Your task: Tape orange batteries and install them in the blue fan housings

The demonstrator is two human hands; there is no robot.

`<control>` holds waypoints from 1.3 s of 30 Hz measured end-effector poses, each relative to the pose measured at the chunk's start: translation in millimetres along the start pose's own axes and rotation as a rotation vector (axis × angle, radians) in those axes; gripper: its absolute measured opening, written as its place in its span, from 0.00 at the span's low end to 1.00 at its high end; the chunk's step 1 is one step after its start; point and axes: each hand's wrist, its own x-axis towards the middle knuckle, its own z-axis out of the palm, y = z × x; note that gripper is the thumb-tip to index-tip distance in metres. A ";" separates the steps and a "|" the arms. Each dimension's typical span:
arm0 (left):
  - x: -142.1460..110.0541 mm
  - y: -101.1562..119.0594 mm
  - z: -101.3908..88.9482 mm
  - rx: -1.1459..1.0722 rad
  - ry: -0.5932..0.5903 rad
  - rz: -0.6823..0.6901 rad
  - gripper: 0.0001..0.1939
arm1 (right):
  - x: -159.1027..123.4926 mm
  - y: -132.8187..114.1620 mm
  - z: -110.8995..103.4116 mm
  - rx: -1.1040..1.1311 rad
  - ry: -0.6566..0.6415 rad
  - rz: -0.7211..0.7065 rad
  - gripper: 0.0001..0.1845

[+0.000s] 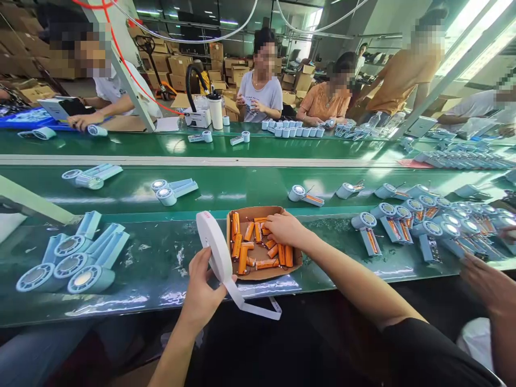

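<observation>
My left hand [203, 293] is closed around a roll of white tape [215, 247], held upright at the near left of a cardboard box. From the roll a loose tape end [258, 309] hangs down past the bench edge. Inside the open cardboard box [264, 275] lie several orange cylindrical batteries [242, 259] in a jumble. Over the box's far right side, my right hand [287, 230] reaches in with its fingers bent together down among the batteries. Whatever its fingertips pinch is hidden.
Light-blue handheld fan bodies [83, 269] lie in a group at left. More fan units with open handles [403, 215] crowd the right, near another person's hand [484, 282]. Beyond runs a green conveyor belt [242, 185] carrying scattered fans. Several people work across it.
</observation>
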 end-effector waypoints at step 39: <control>-9.7 5.0 -9.4 0.100 -0.023 -0.011 0.39 | 3.0 22.9 1.6 0.185 -0.049 -0.116 0.28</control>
